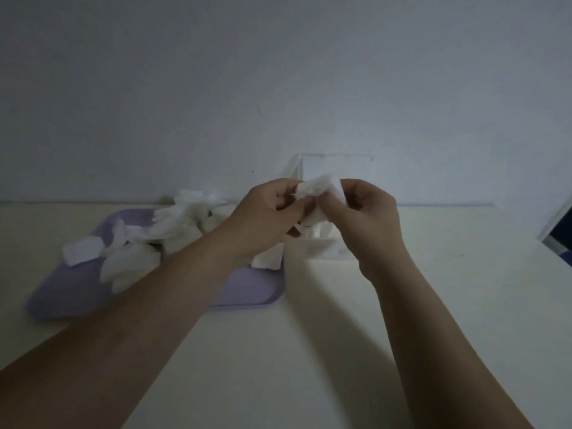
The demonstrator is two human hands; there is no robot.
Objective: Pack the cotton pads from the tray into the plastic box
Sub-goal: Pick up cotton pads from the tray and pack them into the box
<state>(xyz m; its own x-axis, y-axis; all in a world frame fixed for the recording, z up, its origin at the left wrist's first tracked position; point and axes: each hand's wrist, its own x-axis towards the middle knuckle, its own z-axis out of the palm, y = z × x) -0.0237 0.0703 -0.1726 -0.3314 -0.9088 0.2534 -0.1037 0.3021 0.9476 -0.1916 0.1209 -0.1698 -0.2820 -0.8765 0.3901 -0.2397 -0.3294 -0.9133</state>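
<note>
Cotton pads [318, 186], soft white rectangles, are pinched between my left hand [266, 213] and right hand [371, 209]. Their long axis lies left-right across the frame.

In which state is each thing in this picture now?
Plastic box: open, lid upright, pads inside.
Tray: loose pads lie on it.
Held cotton pads: in the air, between both hands.
Left hand: pinches them.
Right hand: pinches them.

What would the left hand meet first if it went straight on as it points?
Probably the right hand: the left hand points rightward, and both pinch the same cotton pads between them. The plastic box seems to sit lower, behind them, though depth is unclear.
</note>
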